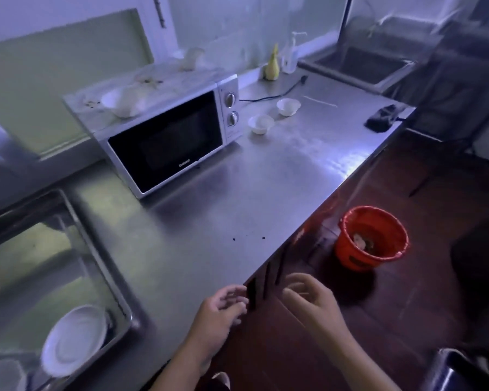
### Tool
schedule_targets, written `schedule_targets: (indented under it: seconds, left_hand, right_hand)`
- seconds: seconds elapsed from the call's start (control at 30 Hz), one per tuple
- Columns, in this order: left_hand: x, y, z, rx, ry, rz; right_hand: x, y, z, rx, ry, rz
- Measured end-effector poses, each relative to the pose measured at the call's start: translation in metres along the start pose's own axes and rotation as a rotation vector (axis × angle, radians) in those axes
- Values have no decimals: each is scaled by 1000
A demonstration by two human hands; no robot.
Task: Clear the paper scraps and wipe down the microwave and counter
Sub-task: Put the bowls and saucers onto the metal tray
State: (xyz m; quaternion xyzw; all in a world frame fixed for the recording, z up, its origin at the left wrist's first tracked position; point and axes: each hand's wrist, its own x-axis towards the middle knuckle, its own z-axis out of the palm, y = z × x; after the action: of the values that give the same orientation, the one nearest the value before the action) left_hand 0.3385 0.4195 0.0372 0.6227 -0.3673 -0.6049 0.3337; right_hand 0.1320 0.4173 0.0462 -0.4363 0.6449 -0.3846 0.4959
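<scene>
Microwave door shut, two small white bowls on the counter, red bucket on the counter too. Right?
No: the head view shows the red bucket on the floor beside the counter, not on it. The microwave door is shut and the two small white bowls are on the counter.

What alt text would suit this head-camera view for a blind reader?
A person's left hand and right hand hover at the near edge of a steel counter. On it stand a closed microwave and two white bowls; a red bucket sits on the floor.
</scene>
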Motion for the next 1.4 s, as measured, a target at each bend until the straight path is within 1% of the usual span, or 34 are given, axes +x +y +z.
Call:
schedule_targets:
  seconds: [0.1,0.23,0.33,0.5,0.57,0.7,0.83,1.03,1.1,1.2,1.3,1.4]
  left_hand:
    - [21,12,32,38,-38,-17]
    - [71,33,54,75,6,-47]
    - [131,58,77,52,-3,-32]
    - [232,117,126,65,-62,22]
    - [262,142,140,66,-75,37]
    - [322,188,156,122,-47,92]
    - [369,211,162,133,-19,82]
    - [458,242,173,27,157,13]
    - [489,252,180,8,253,-11]
    - [537,277,192,-21,430,-19]
    - [574,295,194,-152,590,-100]
    - [603,301,189,-333,720,-212]
  right_hand:
    - [30,-3,-39,22,35,4]
    - [82,-18,-76,37,46,-18]
    - [128,-29,-106,11,78,-38]
    - [206,-52,-163,-88,133,-8]
    - [234,-64,-176,-108,146,-7]
    - [296,-89,-191,-131,149,-7]
    - [352,-102,-193,-161,74,16]
    - [489,-121,-205,-161,-59,53]
    - [543,-124,-209,-174,-107,81]
    - [640,-135,-213,-235,-106,36]
    - [712,-142,-198,-278,-155,22]
    - [754,-136,-177,-280,-219,44]
